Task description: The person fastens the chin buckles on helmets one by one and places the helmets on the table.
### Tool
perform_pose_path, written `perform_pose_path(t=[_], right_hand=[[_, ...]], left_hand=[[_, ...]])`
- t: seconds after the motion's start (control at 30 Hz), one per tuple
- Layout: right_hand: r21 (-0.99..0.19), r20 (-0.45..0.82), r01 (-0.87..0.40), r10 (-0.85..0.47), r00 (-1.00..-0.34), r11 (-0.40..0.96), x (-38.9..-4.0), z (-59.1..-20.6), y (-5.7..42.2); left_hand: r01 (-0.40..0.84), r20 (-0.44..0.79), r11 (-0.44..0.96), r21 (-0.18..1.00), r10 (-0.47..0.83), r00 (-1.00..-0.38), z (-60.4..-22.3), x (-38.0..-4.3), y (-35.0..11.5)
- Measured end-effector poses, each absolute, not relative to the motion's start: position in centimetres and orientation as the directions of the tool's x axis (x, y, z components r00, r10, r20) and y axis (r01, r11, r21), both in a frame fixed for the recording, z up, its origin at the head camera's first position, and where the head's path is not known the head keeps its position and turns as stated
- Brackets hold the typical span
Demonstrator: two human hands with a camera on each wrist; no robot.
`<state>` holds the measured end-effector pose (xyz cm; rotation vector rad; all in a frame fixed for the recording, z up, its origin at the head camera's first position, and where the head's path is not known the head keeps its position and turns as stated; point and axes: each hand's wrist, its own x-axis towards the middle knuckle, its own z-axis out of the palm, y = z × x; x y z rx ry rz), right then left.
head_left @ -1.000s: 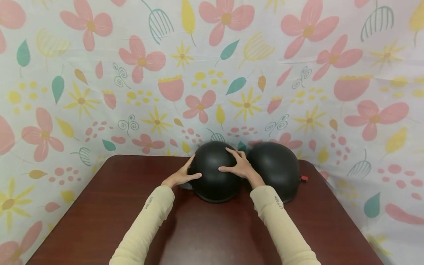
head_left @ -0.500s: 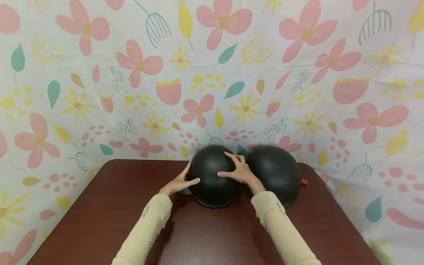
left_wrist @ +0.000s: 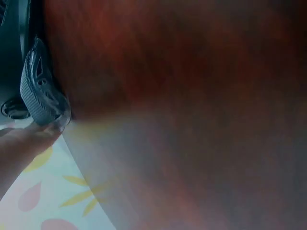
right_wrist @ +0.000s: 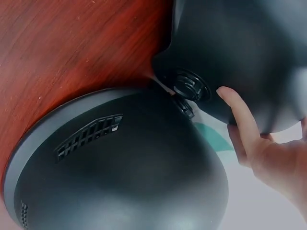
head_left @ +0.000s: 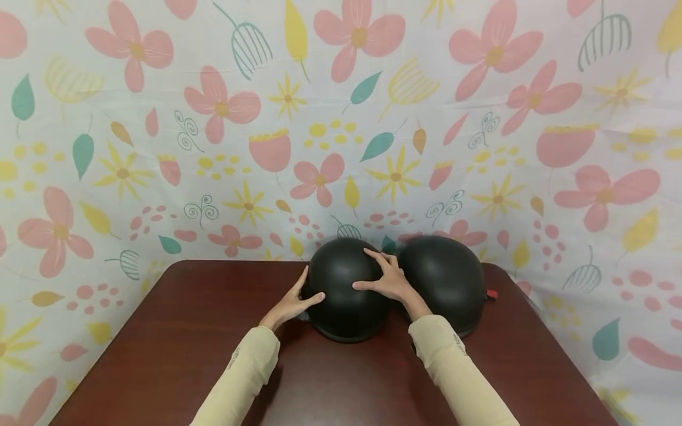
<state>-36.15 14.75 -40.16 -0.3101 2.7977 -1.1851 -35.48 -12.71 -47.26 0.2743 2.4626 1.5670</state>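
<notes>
Two smooth black helmets stand side by side at the table's far end. In the head view, my left hand [head_left: 290, 304] lies along the left side of the left helmet [head_left: 346, 319], thumb on its front. My right hand [head_left: 388, 278] spreads over that helmet's right side, thumb forward, some fingers hidden between the two shells. The left wrist view has my fingers at a grey textured piece [left_wrist: 41, 91] on the helmet's edge. In the right wrist view a round dark knob [right_wrist: 189, 86] sits near my thumb, and the right helmet [right_wrist: 129, 177] shows slotted vents.
A red tab [head_left: 492, 294] sticks out at the right helmet's right side. Both helmets rest on a dark red-brown wooden table [head_left: 176, 337]. Close behind its far edge hangs a white cloth [head_left: 213, 160] printed with flowers and leaves.
The head view has tilted up slightly, so table, helmets and hands sit lower in it. Both hands keep nearly the same hold on the left helmet.
</notes>
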Motion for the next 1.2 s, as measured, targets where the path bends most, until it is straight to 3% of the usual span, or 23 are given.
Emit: perform_pose_path(t=[0.37, 1.2], right_hand=[[-0.730, 0.013, -0.193, -0.269, -0.963, 0.656, -35.3, -39.8, 15.7], [-0.890, -0.052, -0.079, -0.271, -0.961, 0.450, -33.8, -40.8, 15.8]], left_hand=[[0.166, 0.084, 0.508, 0.845, 0.179, -0.980, -47.5, -34.3, -12.0], [0.205, 0.177, 0.556, 0.805, 0.105, -0.979, -43.4, -33.8, -12.1]])
